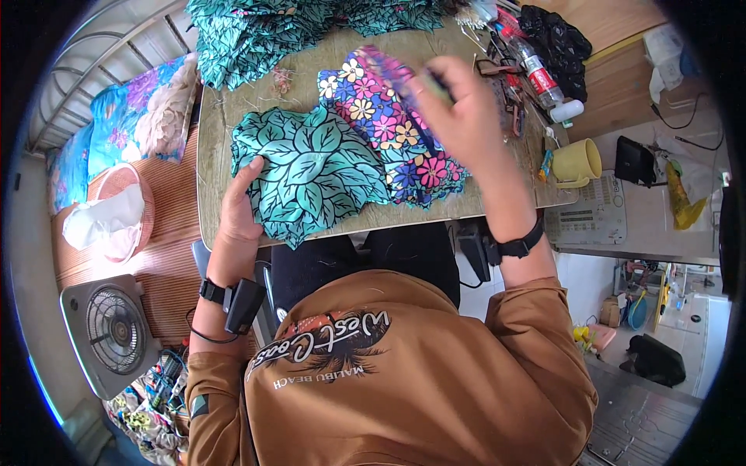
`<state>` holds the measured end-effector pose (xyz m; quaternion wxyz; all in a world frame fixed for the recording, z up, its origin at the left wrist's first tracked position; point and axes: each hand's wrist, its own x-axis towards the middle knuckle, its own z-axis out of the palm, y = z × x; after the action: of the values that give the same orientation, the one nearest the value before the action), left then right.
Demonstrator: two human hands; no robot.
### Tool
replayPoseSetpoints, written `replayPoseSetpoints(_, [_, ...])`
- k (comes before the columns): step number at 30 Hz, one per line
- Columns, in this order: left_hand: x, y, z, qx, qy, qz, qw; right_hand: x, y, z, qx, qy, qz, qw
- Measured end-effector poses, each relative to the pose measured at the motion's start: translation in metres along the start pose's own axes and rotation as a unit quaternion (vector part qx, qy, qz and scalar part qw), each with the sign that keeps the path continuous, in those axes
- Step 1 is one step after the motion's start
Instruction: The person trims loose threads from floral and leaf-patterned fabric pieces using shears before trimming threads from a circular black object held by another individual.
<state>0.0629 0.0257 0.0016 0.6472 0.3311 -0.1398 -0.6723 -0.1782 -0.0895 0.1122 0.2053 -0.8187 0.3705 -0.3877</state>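
Observation:
A piece of teal fabric with a black leaf print (311,167) lies on the near side of the table. My left hand (242,203) grips its left edge, thumb on top and fingers tucked beneath. A dark fabric piece with pink, cream and purple flowers (373,109) lies against it on the right; its upper part is raised and blurred. Over that flowered cloth is my right hand (470,116), smeared by motion, its fingers curled around a small dark and yellow-green thing (440,87) too blurred to name.
Heaps of the same leaf-print fabric (256,39) cover the table's far side. Scissors (497,68), a plastic bottle (540,74), a black bag (556,46) and a yellow cup (579,163) crowd the right. Left of the table are a pink basket (144,233) and a fan (113,330).

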Motion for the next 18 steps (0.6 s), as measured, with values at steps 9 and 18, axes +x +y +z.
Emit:
replayPoseSetpoints(9, [-0.002,-0.003,-0.013,0.090,0.062,0.019,0.994,-0.025,-0.031,0.041,0.070,-0.290,-0.087,0.950])
replayPoseSetpoints(18, [0.000,0.001,-0.004,-0.039,-0.033,0.033,0.998,-0.025,0.042,0.002,-0.032,0.003,0.048,0.998])
